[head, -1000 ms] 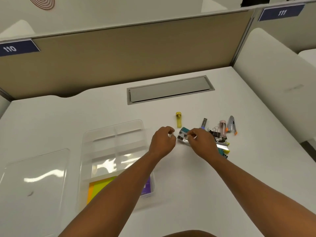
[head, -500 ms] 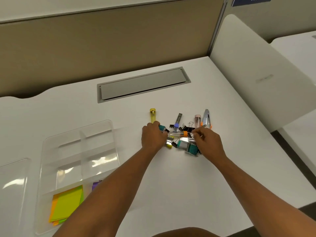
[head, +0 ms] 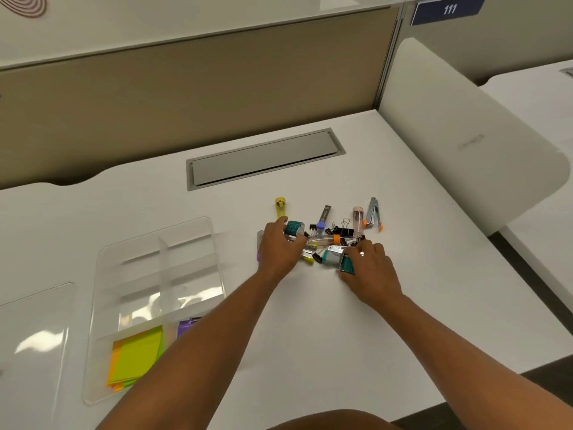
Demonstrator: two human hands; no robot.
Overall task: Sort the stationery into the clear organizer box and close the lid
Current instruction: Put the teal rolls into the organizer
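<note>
A pile of small stationery lies mid-desk: black binder clips [head: 343, 231], a clear tube with an orange cap [head: 325, 239], a lead case [head: 324, 216], a pink tube [head: 357, 219], a grey stapler [head: 372, 212] and a yellow tube [head: 280, 207]. My left hand [head: 279, 248] curls over the pile's left end and grips a teal box [head: 294, 228]. My right hand [head: 369, 268] pinches a silver and teal staple box [head: 336, 258] at the pile's near right. The clear organizer box [head: 214, 243] stands open to the left, with sticky notes [head: 136, 355] in a near compartment.
The clear lid [head: 34, 333] lies flat left of the organizer. A purple item [head: 186, 325] sits in the compartment beside the sticky notes. A grey cable hatch [head: 263, 159] is set into the desk behind the pile. A white divider panel [head: 459, 135] rises at the right.
My left hand has moved onto the left end of the pile and closed on the teal box. My right hand has drawn the staple box slightly nearer. The view has shifted right.
</note>
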